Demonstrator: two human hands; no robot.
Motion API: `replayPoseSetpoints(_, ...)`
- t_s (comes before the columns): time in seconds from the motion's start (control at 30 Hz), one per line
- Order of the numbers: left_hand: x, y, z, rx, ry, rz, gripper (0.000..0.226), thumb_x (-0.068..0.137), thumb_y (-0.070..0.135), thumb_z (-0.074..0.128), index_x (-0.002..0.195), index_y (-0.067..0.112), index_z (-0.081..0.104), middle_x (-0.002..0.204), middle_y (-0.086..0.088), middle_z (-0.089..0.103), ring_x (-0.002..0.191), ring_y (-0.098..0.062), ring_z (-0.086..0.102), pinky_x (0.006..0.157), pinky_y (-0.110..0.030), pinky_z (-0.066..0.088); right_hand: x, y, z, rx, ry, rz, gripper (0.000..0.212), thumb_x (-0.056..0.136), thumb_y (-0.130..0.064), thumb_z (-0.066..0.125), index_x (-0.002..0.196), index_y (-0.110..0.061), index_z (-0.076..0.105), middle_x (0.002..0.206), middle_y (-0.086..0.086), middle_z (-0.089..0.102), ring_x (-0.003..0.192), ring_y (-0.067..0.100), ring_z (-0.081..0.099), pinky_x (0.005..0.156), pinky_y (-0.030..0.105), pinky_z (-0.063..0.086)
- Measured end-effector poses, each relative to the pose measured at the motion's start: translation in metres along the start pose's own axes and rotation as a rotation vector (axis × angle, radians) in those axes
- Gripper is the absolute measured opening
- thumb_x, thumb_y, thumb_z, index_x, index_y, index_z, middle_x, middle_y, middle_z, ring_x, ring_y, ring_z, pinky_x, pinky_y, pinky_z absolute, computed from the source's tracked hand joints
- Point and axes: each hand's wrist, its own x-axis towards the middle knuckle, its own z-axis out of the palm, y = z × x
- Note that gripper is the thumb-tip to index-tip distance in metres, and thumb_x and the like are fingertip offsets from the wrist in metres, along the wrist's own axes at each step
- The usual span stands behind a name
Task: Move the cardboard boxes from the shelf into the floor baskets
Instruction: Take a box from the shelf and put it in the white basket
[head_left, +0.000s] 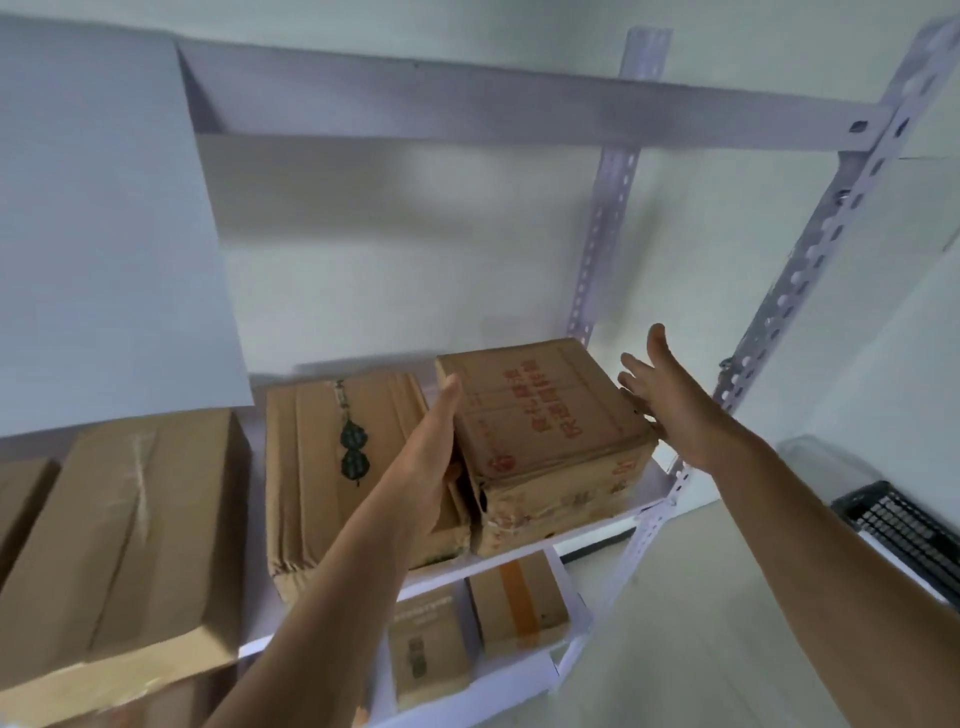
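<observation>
**Left hand** (431, 457): reaches in from 7 o'clock. The fingers are straight and together, slid edge-on into the gap between two boxes, with the palm flat on the left side of the red-print box. It grips nothing.

**Right hand** (670, 410): comes in from 4 o'clock with the fingers spread wide and the palm facing the same box's right side. It is either touching or just beside; I cannot tell which.

**Red-print box** (545, 415): the task's thing in hand. It sits on the shelf (597, 525) just below centre toward 5 o'clock, at the shelf's right end.
- Condition: the cardboard is worn, with crushed, frayed lower corners and a flap seam on top.
- Handling (a judgement): stiff enough to squeeze between two palms but soft at the corners. The weight is unknown, so treat it as loaded.
- Hold: press mid-side, left and right, then get fingers under the base once it slides forward. Keep off the torn corner.

**Green-marked box** (332, 467): at 7 o'clock, close against the red-print box's left, creased.

**Plain box** (130, 530): at 8 o'clock, on the same shelf.

**Two small boxes** (519, 597): at 6 o'clock, one level down.

**Black basket** (904, 525): at 4 o'clock on the floor, well apart from the shelf and only partly in view.

**Perforated upright** (821, 249): at 2 o'clock, with the white wall behind.
</observation>
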Motion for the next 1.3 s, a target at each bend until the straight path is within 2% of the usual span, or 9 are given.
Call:
replayPoseSetpoints(0.1,0.002,-0.005,0.006,-0.013,0.019,-0.010,0.063,0.106,0.076,0.038,0.120,0.030,0.080,0.104,0.005,0.086,0.098,-0.017,0.081,0.082,-0.034,0.058,0.008,0.001,-0.004,-0.078,-0.085,0.045,0.110,0.080,-0.099,0.017,0.167,-0.033,0.028,0.161,0.008,0.051,0.137,0.024,0.059,0.105,0.040,0.046)
replayPoseSetpoints(0.23,0.002,-0.003,0.016,-0.025,0.072,0.013,0.074,0.104,0.080,0.036,0.131,0.025,0.078,0.113,-0.002,0.085,0.109,-0.023,0.079,0.102,-0.044,0.059,0.012,-0.001,-0.008,-0.072,-0.181,0.013,0.090,0.078,-0.097,0.017,0.122,-0.038,0.068,0.086,0.006,0.080,0.068,0.015,0.075,0.055,0.024,0.054)
replayPoseSetpoints(0.33,-0.005,0.002,0.023,-0.033,0.139,0.099,0.079,0.104,0.080,0.028,0.129,0.022,0.076,0.095,-0.005,0.084,0.079,-0.008,0.081,0.064,-0.023,0.058,0.013,-0.001,-0.011,0.004,-0.194,-0.081,0.082,0.082,-0.092,0.017,0.113,-0.040,0.073,0.098,0.008,0.081,0.074,0.016,0.076,0.054,0.024,0.053)
replayPoseSetpoints(0.37,-0.007,0.003,0.025,-0.033,0.153,0.134,0.081,0.104,0.080,0.027,0.134,0.021,0.073,0.105,-0.009,0.080,0.085,-0.007,0.081,0.073,-0.031,0.067,0.012,-0.002,-0.012,0.047,-0.200,-0.117,0.080,0.086,-0.089,0.018,0.116,-0.039,0.072,0.100,0.005,0.082,0.077,0.015,0.079,0.054,0.022,0.055)
replayPoseSetpoints(0.5,-0.015,0.014,0.034,-0.078,0.202,0.268,0.090,0.100,0.086,0.026,0.158,0.024,0.055,0.147,-0.001,0.070,0.139,-0.022,0.063,0.122,-0.056,0.043,0.008,-0.002,-0.019,0.215,-0.241,-0.273,0.082,0.085,-0.084,0.023,0.142,-0.038,0.060,0.124,-0.005,0.079,0.114,0.015,0.076,0.080,0.032,0.064)
replayPoseSetpoints(0.73,-0.030,-0.004,0.053,-0.137,0.188,0.336,0.085,0.097,0.088,0.020,0.145,0.031,0.063,0.146,0.010,0.071,0.150,-0.019,0.051,0.130,-0.062,0.028,0.002,0.022,-0.022,0.330,-0.264,-0.375,0.089,0.088,-0.079,0.020,0.161,-0.032,0.041,0.145,-0.012,0.065,0.132,0.014,0.064,0.104,0.045,0.052)
replayPoseSetpoints(0.87,-0.038,-0.025,0.057,-0.152,0.206,0.259,0.076,0.102,0.082,0.014,0.132,0.033,0.064,0.144,0.001,0.070,0.147,-0.025,0.053,0.128,-0.058,0.033,-0.005,0.038,-0.024,0.345,-0.247,-0.336,0.084,0.085,-0.078,0.021,0.149,-0.032,0.052,0.128,-0.015,0.074,0.120,0.010,0.070,0.094,0.038,0.057)
replayPoseSetpoints(1.03,-0.043,-0.028,0.062,-0.080,0.262,0.261,0.096,0.092,0.092,0.025,0.152,0.026,0.057,0.147,0.001,0.070,0.144,-0.024,0.057,0.120,-0.051,0.042,-0.011,0.044,-0.027,0.353,-0.144,-0.327,0.075,0.085,-0.076,0.023,0.118,-0.024,0.067,0.102,-0.010,0.081,0.100,0.007,0.076,0.087,0.037,0.052)
replayPoseSetpoints(1.3,-0.035,-0.045,0.065,-0.084,0.240,0.192,0.110,0.080,0.096,0.037,0.165,0.027,0.046,0.168,-0.025,0.043,0.158,-0.051,0.033,0.130,-0.066,0.016,-0.017,0.045,-0.032,0.326,-0.165,-0.214,0.083,0.077,-0.084,0.017,0.116,-0.036,0.072,0.094,-0.014,0.083,0.086,0.000,0.078,0.073,0.027,0.056)
